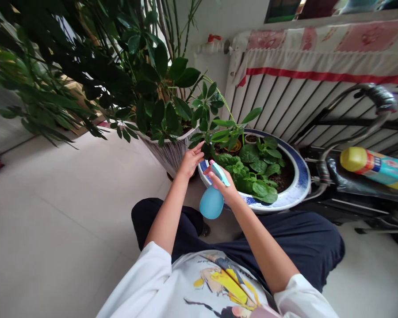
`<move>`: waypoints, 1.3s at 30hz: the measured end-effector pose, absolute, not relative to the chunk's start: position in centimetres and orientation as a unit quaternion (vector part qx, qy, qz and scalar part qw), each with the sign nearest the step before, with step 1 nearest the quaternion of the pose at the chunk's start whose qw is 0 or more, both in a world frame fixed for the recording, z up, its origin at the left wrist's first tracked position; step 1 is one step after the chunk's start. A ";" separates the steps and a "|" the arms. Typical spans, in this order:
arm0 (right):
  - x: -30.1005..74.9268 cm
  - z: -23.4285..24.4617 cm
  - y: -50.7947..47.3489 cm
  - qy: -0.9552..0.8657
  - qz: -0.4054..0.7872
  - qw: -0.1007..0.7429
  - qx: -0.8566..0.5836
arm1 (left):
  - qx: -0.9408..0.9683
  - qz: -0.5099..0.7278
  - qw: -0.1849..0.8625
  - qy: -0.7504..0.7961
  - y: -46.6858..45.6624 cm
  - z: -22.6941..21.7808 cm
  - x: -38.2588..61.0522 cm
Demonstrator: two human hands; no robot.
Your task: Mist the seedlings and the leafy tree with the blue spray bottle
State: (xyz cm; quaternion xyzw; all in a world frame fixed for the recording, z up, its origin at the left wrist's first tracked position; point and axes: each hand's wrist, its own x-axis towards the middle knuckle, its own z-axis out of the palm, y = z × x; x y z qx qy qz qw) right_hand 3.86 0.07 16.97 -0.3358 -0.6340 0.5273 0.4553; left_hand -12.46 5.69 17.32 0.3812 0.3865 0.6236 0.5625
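Note:
My right hand (227,187) is wrapped round the neck of a small blue spray bottle (211,204) with a pink and light-blue trigger head. The bottle stands upright in front of the large round planter. Just to the left, my left hand (190,161) reaches up to a dark green leaf (205,150) at the lower edge of a bushy potted plant (172,115). Its fingers are closed at the leaf, and the leaf partly covers the fingertips. Low broad-leaved plants (258,168) grow in the blue-and-white planter (300,179), close to both hands.
A ribbed grey pot (166,152) holds the tall plant. Behind the planter is a white radiator (272,97) under a red-edged cloth (318,57). On the right, a yellow-capped bottle (378,163) lies on a black metal-framed cart (338,176). My crossed legs (292,238) are close below.

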 end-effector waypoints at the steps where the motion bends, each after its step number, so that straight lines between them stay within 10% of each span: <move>1: 3.9 17.1 0.2 -0.634 0.524 0.459 -0.337 | 0.381 0.624 0.562 0.387 5.6 17.3 -12.5; 39: 4.1 12.7 -0.4 -0.699 0.465 0.428 -0.334 | 0.394 0.661 0.495 0.404 5.3 15.8 -12.7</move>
